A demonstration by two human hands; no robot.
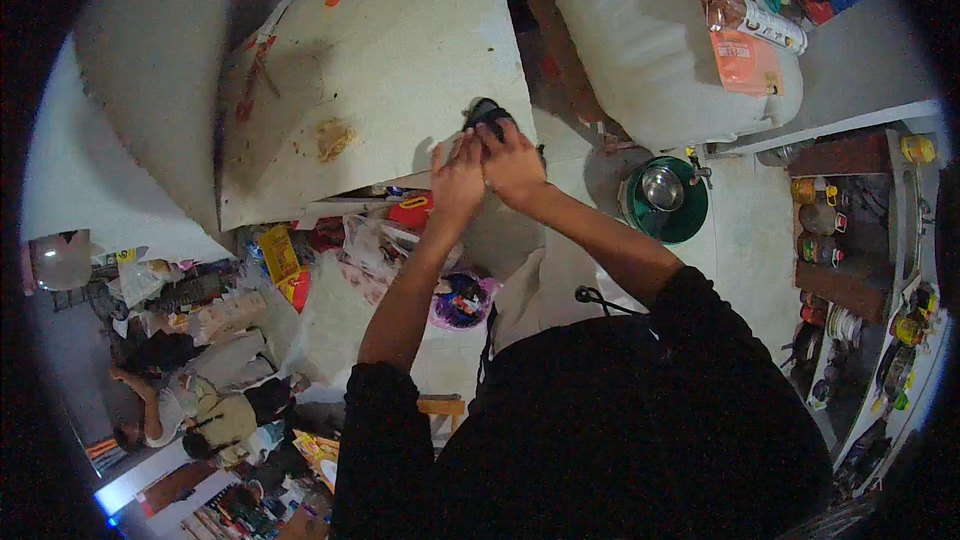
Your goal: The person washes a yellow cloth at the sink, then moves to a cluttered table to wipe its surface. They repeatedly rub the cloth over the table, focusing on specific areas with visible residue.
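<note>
Both hands meet over a small black object (486, 111) at the near right edge of a pale, stained panel (405, 52). My right hand (517, 165) has its fingers curled over the object. Beside it, my left hand (459, 174) reaches to the object's near side with its fingertips; its outer finger stands apart. The fingers cover much of the object, so its exact kind is unclear. A brown stain (334, 139) and red marks (255, 79) show on the panel, left of my hands.
A green bucket (697, 219) holding a metal bowl (663, 189) stands to the right, near a tap (700, 174). Packets lie on a large white sack-like bulk (637, 52). Bottles line a shelf (840, 281). Plastic bags (375, 247) fill the left floor; people (225, 420) are beyond.
</note>
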